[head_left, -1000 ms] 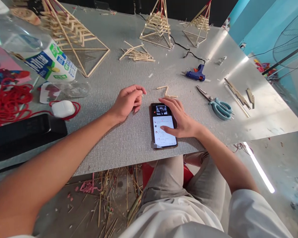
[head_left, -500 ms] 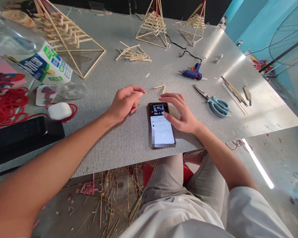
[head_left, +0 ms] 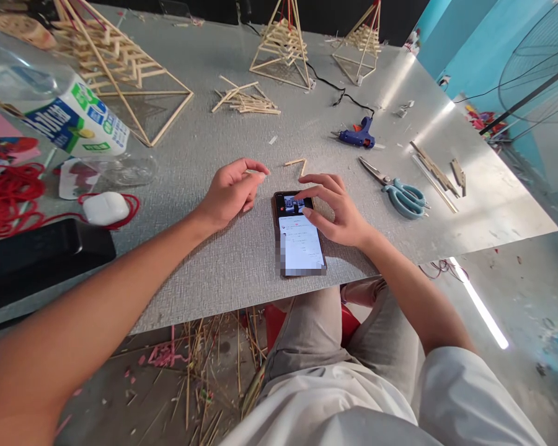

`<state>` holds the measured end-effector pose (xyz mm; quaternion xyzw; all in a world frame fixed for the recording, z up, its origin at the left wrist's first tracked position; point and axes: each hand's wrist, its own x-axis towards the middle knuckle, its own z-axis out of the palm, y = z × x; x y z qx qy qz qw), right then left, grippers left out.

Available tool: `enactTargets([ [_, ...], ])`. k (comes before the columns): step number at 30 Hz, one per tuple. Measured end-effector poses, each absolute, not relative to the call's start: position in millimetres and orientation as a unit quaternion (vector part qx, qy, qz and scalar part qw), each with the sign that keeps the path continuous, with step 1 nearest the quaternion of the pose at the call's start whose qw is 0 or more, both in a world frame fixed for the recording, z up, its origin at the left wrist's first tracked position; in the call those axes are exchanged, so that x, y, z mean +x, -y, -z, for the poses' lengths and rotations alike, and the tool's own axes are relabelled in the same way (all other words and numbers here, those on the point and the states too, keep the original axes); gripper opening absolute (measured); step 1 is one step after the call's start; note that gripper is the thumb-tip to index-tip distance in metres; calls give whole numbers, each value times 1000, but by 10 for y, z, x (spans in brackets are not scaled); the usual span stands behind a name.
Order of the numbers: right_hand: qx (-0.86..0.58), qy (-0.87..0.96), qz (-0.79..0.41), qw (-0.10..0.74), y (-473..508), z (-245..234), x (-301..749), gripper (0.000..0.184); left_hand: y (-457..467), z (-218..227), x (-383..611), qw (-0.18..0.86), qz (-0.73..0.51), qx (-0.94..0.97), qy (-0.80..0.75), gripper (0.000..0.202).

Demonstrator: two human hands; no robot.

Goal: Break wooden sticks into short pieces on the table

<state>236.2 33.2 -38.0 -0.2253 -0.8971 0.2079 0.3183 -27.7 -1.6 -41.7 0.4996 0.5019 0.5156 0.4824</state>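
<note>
A smartphone (head_left: 302,241) with a lit screen lies flat on the table near its front edge. My right hand (head_left: 332,210) is over the phone's upper right part, fingers spread and thumb at the screen; it holds nothing. To the left of the phone, my left hand (head_left: 235,193) rests on the table with its fingers curled in and the thumb close to the index fingertip. Nothing shows between them. Just beyond both hands lies a small bent piece made of thin sticks (head_left: 302,164).
Scissors (head_left: 404,195), a glue gun (head_left: 360,133) and cut sticks (head_left: 434,167) lie on the right. Farther back are a stick pile (head_left: 248,99) and stick pyramids (head_left: 283,46). A plastic bottle (head_left: 74,111), red cord (head_left: 9,192) and white earbud case (head_left: 105,209) occupy the left.
The picture on the phone's upper screen has changed, and the index finger of my right hand reaches slightly more over it. The whole view has shifted a little; my left hand keeps its pose.
</note>
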Motion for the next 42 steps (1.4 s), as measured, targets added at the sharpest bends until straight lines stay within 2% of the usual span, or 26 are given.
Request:
enactTargets([
  [5, -226, 895, -202, 327, -335, 399, 2367, 21, 14, 437, -264, 464, -515, 521, -498, 20],
  [11, -252, 874, -192, 370, -446, 381, 2214, 20, 46, 373, -251, 505, -508, 500, -486, 21],
  [19, -218, 869, -258, 362, -763, 281, 1759, 45, 75, 429, -203, 475, -529, 558, -428, 50],
  [23, -214, 862, -275, 368, -750, 388, 1765, 53, 86, 441, -195, 455, -516, 597, -413, 44],
  [29, -213, 852, -274, 392, -685, 382, 1849, 46, 84, 436, -195, 437, -494, 626, -415, 42],
  [36, -156, 901, -175, 364, -719, 398, 1887, 32, 123, 400, -195, 413, -462, 628, -471, 37],
  [42, -156, 914, -129, 350, -719, 416, 1898, 32, 142, 350, -198, 416, -452, 613, -497, 29],
])
